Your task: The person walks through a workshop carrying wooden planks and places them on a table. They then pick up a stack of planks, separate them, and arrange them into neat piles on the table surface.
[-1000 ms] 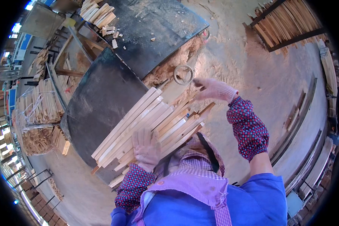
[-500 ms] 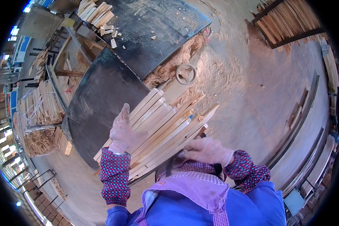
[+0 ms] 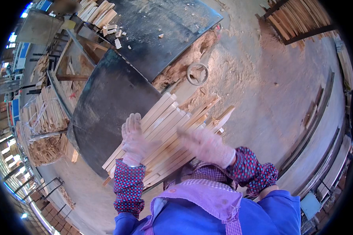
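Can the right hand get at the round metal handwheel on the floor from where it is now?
Probably not without leaning: the right hand lies over the bundle of wooden slats, and the handwheel sits well beyond its far end, though nothing blocks the way.

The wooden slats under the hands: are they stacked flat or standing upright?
Stacked flat: the wooden slats lie side by side, parallel, under the left hand.

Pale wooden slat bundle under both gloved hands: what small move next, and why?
Probably press the right hand down to square the pale wooden slat bundle: the far slat ends look staggered, and the left hand already rests flat on it by the dark metal table.
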`<state>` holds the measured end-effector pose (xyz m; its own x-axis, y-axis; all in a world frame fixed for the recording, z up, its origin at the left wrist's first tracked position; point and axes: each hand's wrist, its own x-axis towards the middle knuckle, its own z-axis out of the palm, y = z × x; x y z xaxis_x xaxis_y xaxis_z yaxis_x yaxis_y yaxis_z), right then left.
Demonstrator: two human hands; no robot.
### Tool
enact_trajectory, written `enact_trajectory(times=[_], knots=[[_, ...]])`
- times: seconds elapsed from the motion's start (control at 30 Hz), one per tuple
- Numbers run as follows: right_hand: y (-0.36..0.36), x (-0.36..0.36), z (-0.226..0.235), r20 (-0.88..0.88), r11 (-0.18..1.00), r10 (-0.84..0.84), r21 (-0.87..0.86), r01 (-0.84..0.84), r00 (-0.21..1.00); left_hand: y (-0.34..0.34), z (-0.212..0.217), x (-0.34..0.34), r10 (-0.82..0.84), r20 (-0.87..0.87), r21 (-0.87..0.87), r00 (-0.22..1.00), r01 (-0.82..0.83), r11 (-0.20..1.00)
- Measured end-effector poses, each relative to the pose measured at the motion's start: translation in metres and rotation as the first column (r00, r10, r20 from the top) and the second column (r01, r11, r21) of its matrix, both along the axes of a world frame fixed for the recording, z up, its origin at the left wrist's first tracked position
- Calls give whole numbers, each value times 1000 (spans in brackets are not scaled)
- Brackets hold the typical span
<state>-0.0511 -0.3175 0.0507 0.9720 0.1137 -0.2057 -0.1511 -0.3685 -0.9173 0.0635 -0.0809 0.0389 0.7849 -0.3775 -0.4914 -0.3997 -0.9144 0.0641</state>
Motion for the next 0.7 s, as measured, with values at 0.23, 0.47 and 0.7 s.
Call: enact_trajectory(times=[0.23, 0.47, 0.7], knots=[[7, 104, -28, -345, 966, -225, -199, 163, 911, 0, 1, 3, -64, 114, 51, 991, 59, 997], [29, 104, -33, -453, 967, -242, -189, 173, 858, 14, 1, 11, 31, -13, 23, 999, -31, 999], [19, 112, -18, -462, 977, -210, -138, 164, 862, 18, 2, 9, 28, -14, 35, 1000, -27, 999]])
